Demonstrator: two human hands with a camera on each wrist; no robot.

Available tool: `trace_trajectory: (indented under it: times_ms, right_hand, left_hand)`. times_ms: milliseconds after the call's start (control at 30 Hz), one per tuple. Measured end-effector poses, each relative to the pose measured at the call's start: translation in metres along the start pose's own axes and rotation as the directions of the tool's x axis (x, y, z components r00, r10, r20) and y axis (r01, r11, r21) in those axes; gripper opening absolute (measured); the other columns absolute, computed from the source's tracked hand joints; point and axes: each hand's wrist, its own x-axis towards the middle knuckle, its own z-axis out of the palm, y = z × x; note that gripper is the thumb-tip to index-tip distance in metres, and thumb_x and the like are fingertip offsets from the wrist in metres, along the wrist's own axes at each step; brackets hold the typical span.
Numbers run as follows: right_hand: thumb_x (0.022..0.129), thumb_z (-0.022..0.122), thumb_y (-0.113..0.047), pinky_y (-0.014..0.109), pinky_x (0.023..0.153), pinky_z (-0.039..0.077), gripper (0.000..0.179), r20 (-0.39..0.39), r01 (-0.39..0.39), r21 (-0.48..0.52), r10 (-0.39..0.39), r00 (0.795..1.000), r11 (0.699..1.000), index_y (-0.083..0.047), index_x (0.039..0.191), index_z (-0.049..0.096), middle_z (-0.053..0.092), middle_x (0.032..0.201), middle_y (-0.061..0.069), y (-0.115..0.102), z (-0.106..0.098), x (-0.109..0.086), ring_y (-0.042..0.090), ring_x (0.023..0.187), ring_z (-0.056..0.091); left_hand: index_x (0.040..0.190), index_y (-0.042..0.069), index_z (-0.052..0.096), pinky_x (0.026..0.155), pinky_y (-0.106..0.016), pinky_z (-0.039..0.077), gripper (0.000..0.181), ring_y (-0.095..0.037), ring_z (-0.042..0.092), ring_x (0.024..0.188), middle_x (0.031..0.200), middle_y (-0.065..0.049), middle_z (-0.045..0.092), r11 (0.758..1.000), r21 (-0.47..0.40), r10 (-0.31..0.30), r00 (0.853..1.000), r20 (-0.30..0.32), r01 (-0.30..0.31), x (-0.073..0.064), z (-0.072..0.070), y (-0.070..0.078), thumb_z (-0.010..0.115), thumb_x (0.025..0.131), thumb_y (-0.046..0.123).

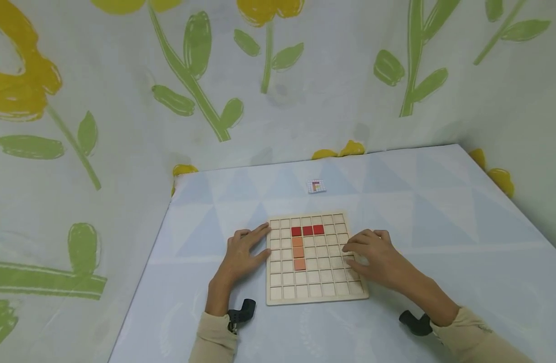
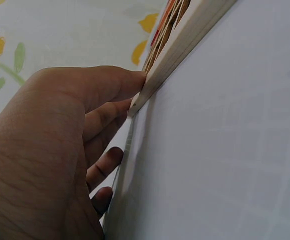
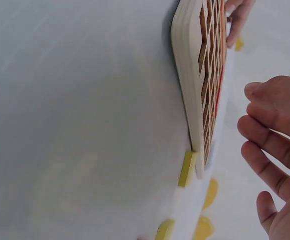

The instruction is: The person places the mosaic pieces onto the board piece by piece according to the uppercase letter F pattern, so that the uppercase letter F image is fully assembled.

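A square wooden grid board [image 1: 320,290] lies on the table. In it, three red tiles [image 1: 307,231] form a row near the top, and three orange tiles [image 1: 298,252] run down below the leftmost red one. My left hand [image 1: 241,254] touches the board's left edge with thumb and fingertips; in the left wrist view the thumb [image 2: 120,82] rests against its wooden side. Over the board's right edge is my right hand [image 1: 375,254], fingers loosely bent and nothing between them, as the right wrist view shows. There, a yellow block [image 3: 187,169] sits beside the board.
Behind the board lies a small printed card [image 1: 316,186] with a coloured grid pattern. Another yellow block [image 3: 164,230] appears at the bottom of the right wrist view. A pale patterned cloth covers the table [image 1: 441,217]; a flowered curtain [image 1: 305,121] hangs behind it.
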Motion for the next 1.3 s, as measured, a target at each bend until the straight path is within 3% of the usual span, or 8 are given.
trace_trajectory:
  times_ms: [233,433,767,1033,1200,1300]
  right_hand:
    - [0.073,0.088,-0.012,0.051,0.087,0.032,0.029,-0.044,-0.011,-0.051,0.008,0.999,0.999,-0.015,0.099,0.075,0.068,0.101,-0.003,0.016,-0.015,-0.02,0.022,0.1,0.059]
    - [0.069,0.091,-0.014,0.051,0.084,0.032,0.034,-0.054,-0.069,-0.081,0.064,0.996,0.994,-0.015,0.099,0.076,0.068,0.101,-0.002,0.025,-0.027,-0.041,0.022,0.099,0.059]
    - [0.076,0.087,-0.023,0.055,0.084,0.033,0.028,0.039,-0.169,-0.094,0.173,0.984,0.981,-0.02,0.101,0.076,0.068,0.104,-0.001,0.043,-0.042,-0.062,0.025,0.101,0.059]
    - [0.073,0.089,-0.02,0.056,0.084,0.035,0.028,0.068,-0.18,-0.112,0.188,0.98,0.977,-0.025,0.097,0.075,0.066,0.101,-0.007,0.055,-0.04,-0.073,0.023,0.1,0.059]
    - [0.068,0.091,-0.018,0.05,0.08,0.036,0.032,0.034,-0.127,-0.112,0.132,0.991,0.986,-0.031,0.09,0.072,0.065,0.096,-0.013,0.058,-0.032,-0.08,0.018,0.095,0.059]
    - [0.066,0.092,-0.017,0.049,0.079,0.035,0.034,0.023,-0.107,-0.115,0.111,0.994,0.988,-0.03,0.091,0.072,0.064,0.096,-0.013,0.058,-0.031,-0.08,0.018,0.094,0.058]
  left_hand:
    - [0.151,0.029,0.047,0.103,-0.052,0.025,0.06,-0.031,0.037,0.131,0.156,0.016,0.039,1.0,-0.01,-0.003,1.0,-0.002,0.003,0.003,-0.003,0.004,0.063,0.094,0.041]
    - [0.151,0.025,0.049,0.104,-0.057,0.024,0.062,-0.035,0.038,0.131,0.155,0.011,0.042,1.0,-0.015,0.017,1.0,0.0,-0.017,-0.001,-0.002,0.003,0.065,0.092,0.037]
    - [0.15,0.027,0.05,0.103,-0.055,0.024,0.061,-0.034,0.039,0.13,0.155,0.012,0.042,0.999,-0.029,0.015,1.0,-0.018,-0.015,-0.004,-0.001,0.0,0.064,0.092,0.041]
    - [0.15,0.027,0.05,0.101,-0.053,0.025,0.06,-0.032,0.039,0.129,0.155,0.012,0.042,0.999,-0.02,0.043,0.998,-0.037,-0.044,0.001,0.0,0.0,0.063,0.094,0.043]
    - [0.15,0.027,0.049,0.102,-0.054,0.024,0.061,-0.034,0.038,0.13,0.155,0.011,0.041,1.0,-0.021,0.008,1.0,0.002,-0.008,-0.004,-0.002,0.002,0.063,0.093,0.042]
    - [0.151,0.027,0.049,0.101,-0.053,0.024,0.061,-0.033,0.038,0.13,0.156,0.012,0.041,1.0,-0.02,0.012,1.0,-0.006,-0.013,-0.005,-0.002,0.003,0.063,0.094,0.042]
